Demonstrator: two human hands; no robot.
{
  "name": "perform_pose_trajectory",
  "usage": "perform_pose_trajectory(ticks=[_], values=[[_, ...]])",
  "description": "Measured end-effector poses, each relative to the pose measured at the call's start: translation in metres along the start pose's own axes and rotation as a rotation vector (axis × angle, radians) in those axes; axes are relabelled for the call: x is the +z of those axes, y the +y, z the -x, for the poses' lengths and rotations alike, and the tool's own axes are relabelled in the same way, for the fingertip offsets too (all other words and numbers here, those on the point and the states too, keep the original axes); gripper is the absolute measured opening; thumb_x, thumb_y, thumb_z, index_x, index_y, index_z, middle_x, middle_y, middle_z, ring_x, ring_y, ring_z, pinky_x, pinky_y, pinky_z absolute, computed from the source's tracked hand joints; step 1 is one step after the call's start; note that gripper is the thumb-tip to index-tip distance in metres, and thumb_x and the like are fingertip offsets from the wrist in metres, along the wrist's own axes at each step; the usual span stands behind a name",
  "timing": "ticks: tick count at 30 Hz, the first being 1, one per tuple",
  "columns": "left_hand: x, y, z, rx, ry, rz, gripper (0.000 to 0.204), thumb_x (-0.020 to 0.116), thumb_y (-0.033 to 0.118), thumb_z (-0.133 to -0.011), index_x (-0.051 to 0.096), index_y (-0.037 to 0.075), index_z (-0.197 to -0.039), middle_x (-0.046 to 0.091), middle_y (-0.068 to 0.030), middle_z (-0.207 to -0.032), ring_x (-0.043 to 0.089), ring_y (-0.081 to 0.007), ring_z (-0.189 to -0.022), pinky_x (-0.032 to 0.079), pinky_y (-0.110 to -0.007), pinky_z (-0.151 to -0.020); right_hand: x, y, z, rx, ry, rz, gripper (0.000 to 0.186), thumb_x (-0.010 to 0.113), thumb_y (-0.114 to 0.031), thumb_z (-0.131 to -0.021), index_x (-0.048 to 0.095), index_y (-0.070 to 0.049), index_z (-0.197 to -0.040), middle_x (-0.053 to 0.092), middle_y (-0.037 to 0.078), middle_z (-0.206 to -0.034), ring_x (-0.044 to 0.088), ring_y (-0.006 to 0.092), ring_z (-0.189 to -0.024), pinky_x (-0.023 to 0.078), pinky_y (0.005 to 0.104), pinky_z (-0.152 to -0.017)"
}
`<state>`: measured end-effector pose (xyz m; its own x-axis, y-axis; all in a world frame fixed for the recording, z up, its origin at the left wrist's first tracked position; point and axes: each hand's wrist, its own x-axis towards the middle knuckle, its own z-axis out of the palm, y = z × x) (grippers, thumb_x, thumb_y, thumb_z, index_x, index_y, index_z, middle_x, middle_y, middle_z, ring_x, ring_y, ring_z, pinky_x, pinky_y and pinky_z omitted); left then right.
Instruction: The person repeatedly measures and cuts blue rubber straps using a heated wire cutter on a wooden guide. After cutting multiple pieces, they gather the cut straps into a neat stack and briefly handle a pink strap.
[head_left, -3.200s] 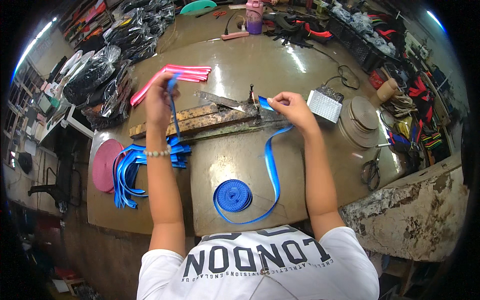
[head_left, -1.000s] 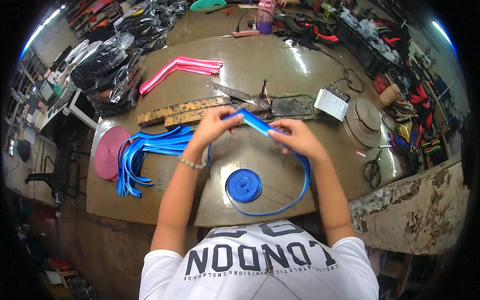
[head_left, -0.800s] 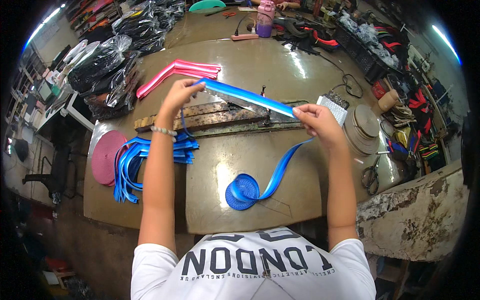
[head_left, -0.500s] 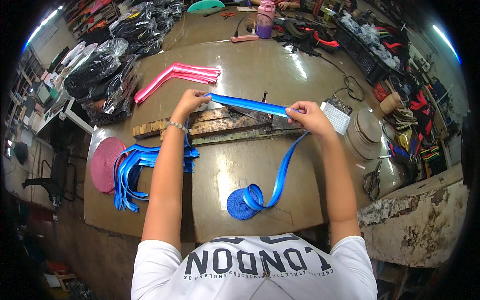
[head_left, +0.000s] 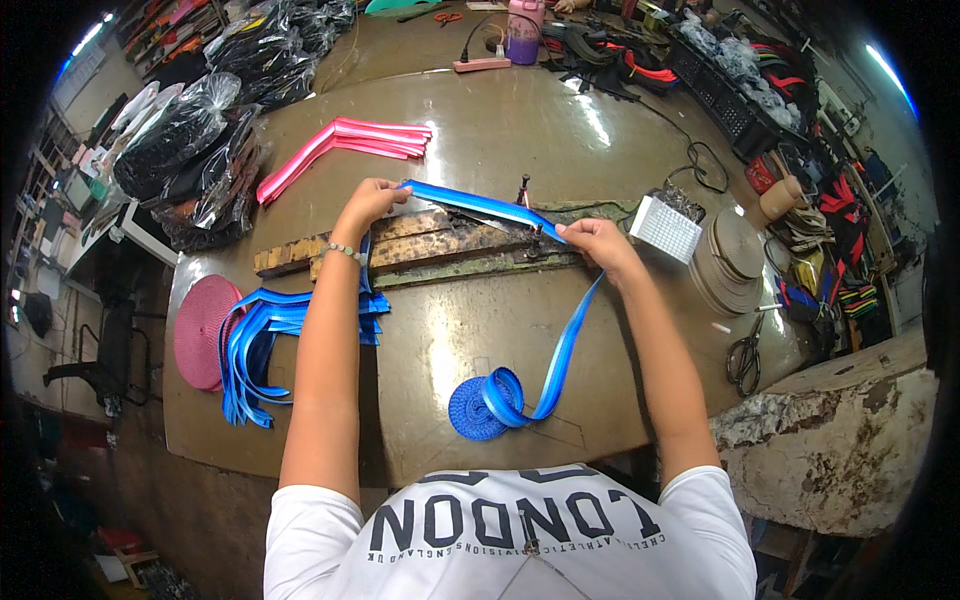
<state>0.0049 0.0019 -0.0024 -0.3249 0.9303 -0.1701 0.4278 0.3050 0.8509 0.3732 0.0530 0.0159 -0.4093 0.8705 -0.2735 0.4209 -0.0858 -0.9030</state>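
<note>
A blue webbing strap [head_left: 475,203] with a pale stripe is stretched between my two hands, above a long worn wooden bar [head_left: 400,246]. My left hand [head_left: 374,204] pinches its left end. Toward the right, my right hand [head_left: 600,244] pinches the strap near a small upright metal post [head_left: 524,190] on the bar. From my right hand the webbing runs down to a blue webbing roll [head_left: 473,410] lying on the table. A bundle of cut blue straps [head_left: 262,330] lies left of my left forearm, which hides part of it.
A pink webbing roll [head_left: 204,335] lies at the left, with folded pink straps [head_left: 350,136] farther back. To the right are a white gridded block [head_left: 664,229], beige webbing rolls [head_left: 727,265] and black scissors [head_left: 743,362]. Plastic-wrapped goods [head_left: 190,150] pile up at the back left.
My right hand has moved down and a little left, so the strap slopes more toward the bar at its right. My left hand keeps its pinch. The whole view has shifted slightly.
</note>
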Motion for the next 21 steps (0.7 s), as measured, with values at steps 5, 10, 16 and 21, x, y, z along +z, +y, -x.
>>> perform_pose_trajectory(ticks=[5, 10, 16, 21], values=[[0.000, 0.001, 0.002, -0.018, 0.038, -0.003, 0.030, 0.071, 0.032, -0.080, 0.069, 0.003, -0.083, 0.054, 0.0011, -0.064, 0.040, -0.0080, -0.055, 0.031, -0.025, -0.049, 0.006, 0.011, -0.003, 0.005, -0.034, -0.074, 0.032, 0.072, -0.035, -0.079, 0.064, -0.004, -0.078, 0.050, -0.005, -0.061, 0.039, 0.0044, -0.051, 0.026, 0.0216, -0.046], [0.000, -0.001, -0.002, -0.018, 0.019, -0.015, 0.032, 0.070, 0.033, -0.080, 0.069, 0.002, -0.085, 0.058, -0.0016, -0.071, 0.044, -0.0093, -0.059, 0.035, -0.026, -0.053, 0.006, 0.015, -0.006, -0.024, -0.037, -0.053, 0.028, 0.071, -0.035, -0.080, 0.062, -0.008, -0.077, 0.045, -0.007, -0.057, 0.033, 0.0034, -0.045, 0.022, 0.0219, -0.042], [0.001, -0.010, -0.008, 0.034, 0.044, -0.025, 0.035, 0.070, 0.030, -0.079, 0.068, -0.002, -0.094, 0.063, -0.0049, -0.075, 0.051, -0.0111, -0.063, 0.041, -0.026, -0.056, 0.008, 0.031, -0.018, -0.093, 0.011, 0.017, 0.027, 0.072, -0.031, -0.079, 0.062, -0.007, -0.077, 0.048, -0.007, -0.059, 0.036, 0.0033, -0.047, 0.023, 0.0219, -0.043], [0.002, 0.012, 0.031, 0.192, 0.156, 0.233, 0.036, 0.069, 0.022, -0.080, 0.064, -0.004, -0.104, 0.063, -0.0046, -0.077, 0.052, -0.0088, -0.062, 0.043, -0.023, -0.055, -0.007, 0.009, 0.008, -0.072, 0.170, 0.029, 0.029, 0.066, -0.031, -0.084, 0.064, -0.002, -0.083, 0.057, 0.001, -0.066, 0.049, 0.0082, -0.059, 0.039, 0.0243, -0.054]])
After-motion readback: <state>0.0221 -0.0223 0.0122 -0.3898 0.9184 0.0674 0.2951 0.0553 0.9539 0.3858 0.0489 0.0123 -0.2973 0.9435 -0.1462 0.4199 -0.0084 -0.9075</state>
